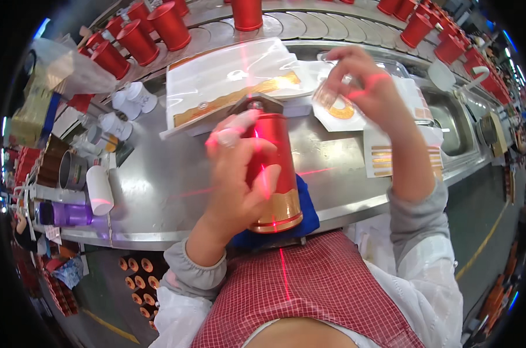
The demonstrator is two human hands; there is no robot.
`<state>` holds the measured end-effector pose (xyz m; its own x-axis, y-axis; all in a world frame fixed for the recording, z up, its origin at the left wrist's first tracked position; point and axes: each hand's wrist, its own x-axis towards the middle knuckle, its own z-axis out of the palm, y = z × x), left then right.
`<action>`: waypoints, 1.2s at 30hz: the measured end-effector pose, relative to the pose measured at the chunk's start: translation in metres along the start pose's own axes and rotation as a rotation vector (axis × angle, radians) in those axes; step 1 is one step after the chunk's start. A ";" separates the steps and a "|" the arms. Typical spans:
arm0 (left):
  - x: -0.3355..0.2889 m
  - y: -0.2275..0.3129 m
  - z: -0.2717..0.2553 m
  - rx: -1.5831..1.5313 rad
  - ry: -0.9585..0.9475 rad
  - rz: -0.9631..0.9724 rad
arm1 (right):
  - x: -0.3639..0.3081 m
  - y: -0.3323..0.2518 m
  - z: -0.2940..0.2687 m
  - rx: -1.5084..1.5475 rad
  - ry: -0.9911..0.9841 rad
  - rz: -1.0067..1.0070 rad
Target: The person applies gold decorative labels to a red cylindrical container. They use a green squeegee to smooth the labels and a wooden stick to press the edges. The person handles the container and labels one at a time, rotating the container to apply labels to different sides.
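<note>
A red metal canister with a wavy gold band at its near end lies tilted on a blue cloth, in front of me at the bench edge. My left hand is bent against its left side, thumb and forefinger over the red surface; white covers sit on some fingertips. Raised to the right, my right hand has bent fingers, smeared at the tips, above a white sheet with a gold ring. Whether anything is in those fingers cannot be made out. Red laser lines cross the canister.
Behind the canister lies a white backing sheet with wavy gold strips. Gold stripes on a sheet lie right, near a sink. White bottles and a paper roll stand left. Red canisters line the conveyor.
</note>
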<state>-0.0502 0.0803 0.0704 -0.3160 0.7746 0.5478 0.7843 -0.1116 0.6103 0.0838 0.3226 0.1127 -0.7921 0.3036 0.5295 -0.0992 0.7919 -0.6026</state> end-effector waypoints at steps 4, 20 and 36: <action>-0.030 -0.025 0.017 -0.311 0.143 -0.279 | 0.018 0.151 -0.046 -0.458 0.135 0.313; -0.031 -0.019 0.025 -1.079 0.039 -0.571 | 0.027 0.110 -0.011 -0.385 -0.018 0.066; -0.021 -0.025 0.027 -0.958 0.078 -0.535 | -0.010 -0.047 0.076 0.101 -0.241 0.005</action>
<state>-0.0487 0.0835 0.0280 -0.5510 0.8292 0.0942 -0.1925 -0.2361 0.9525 0.0506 0.2427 0.0907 -0.9123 0.1624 0.3759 -0.1451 0.7302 -0.6677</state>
